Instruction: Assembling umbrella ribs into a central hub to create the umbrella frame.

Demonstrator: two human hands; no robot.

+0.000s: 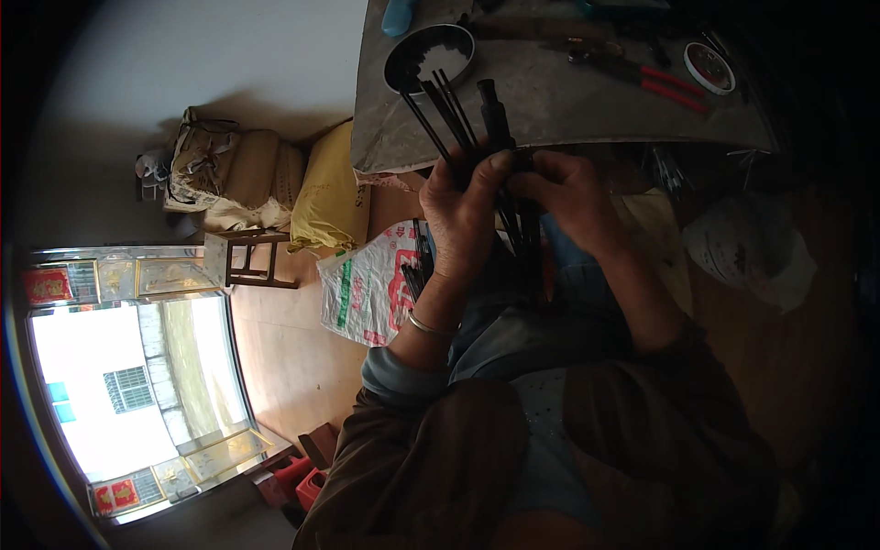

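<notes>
Worktop (568, 115), grey, carries a bowl (400, 71) and red-handled pliers (674, 88); by its near edge, the left hand's grip (461, 209) wraps thin black rods (445, 108); whether the right hand's grip (570, 195) pinches anything, I cannot tell; left of the worktop, a yellow sack (331, 192) and wooden stool (262, 259)

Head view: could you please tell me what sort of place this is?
It is probably an indoor workshop, perhaps in a home: a grey worktable holds a red-handled tool, a yellow sack is beside it, and the left hand holds thin black rods.
</notes>
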